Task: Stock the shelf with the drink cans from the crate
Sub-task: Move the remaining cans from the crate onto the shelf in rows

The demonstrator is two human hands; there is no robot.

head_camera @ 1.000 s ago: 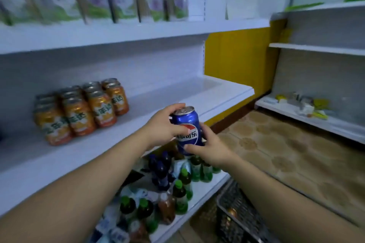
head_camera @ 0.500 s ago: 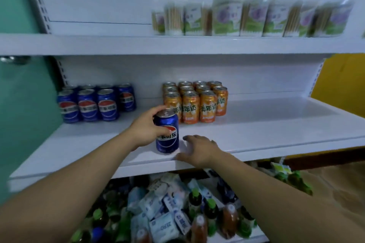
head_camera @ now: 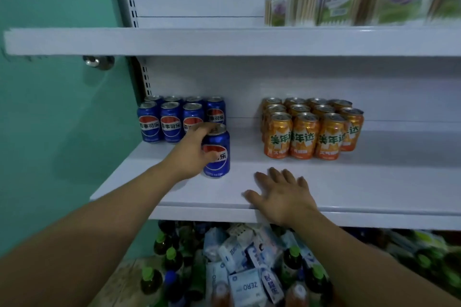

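The left hand point(head_camera: 193, 157) wraps a blue cola can point(head_camera: 219, 166) standing on the shelf point(head_camera: 361, 182) just in front of the right end of the blue can block point(head_camera: 159, 122); the right hand point(head_camera: 284, 194) lies flat and empty, fingers spread, well right of that block. The can should slide straight back into the block's front row without knocking neighbours. It stands upright, long axis vertical, top up, label facing outward.

Dim, bluish indoor light; upper-right packets point(head_camera: 361, 0) motion-blurred, middle shelf point(head_camera: 324, 182) fairly sharp, wide-angle bending at edges, soft shadows.
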